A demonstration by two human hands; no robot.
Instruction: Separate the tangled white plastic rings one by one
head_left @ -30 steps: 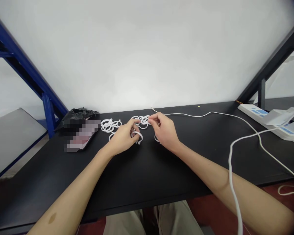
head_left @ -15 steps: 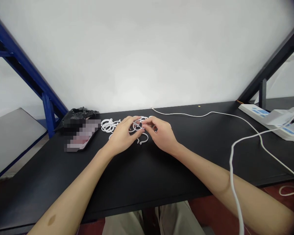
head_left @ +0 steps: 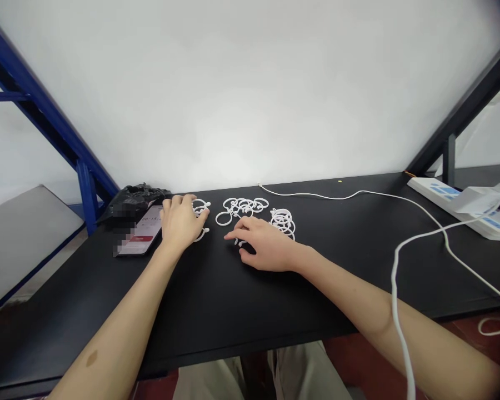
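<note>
My left hand (head_left: pixel 178 219) lies over the left cluster of white plastic rings (head_left: pixel 200 204), its thumb and fingers apart. It covers part of that cluster. My right hand (head_left: pixel 264 244) is over the table with its fingers spread, at a single white ring (head_left: pixel 238 241) that its fingers mostly hide. Behind it, a middle group of white rings (head_left: pixel 245 206) lies loosely overlapped. Another pile of white rings (head_left: pixel 284 218) is just beyond the back of my right hand. The rings are thin hoops with small knobs or loops on them.
A phone (head_left: pixel 144 233) lies left of my left hand, by a crumpled black bag (head_left: pixel 139 194). A white cable (head_left: pixel 394 278) passes over my right forearm. At the right stands a white power strip (head_left: pixel 450 197) on the black table (head_left: pixel 216 311).
My hands were close together, fingering a ring at the middle. They have parted: the left moved left onto the left cluster, the right drew slightly nearer me and opened, uncovering the rings.
</note>
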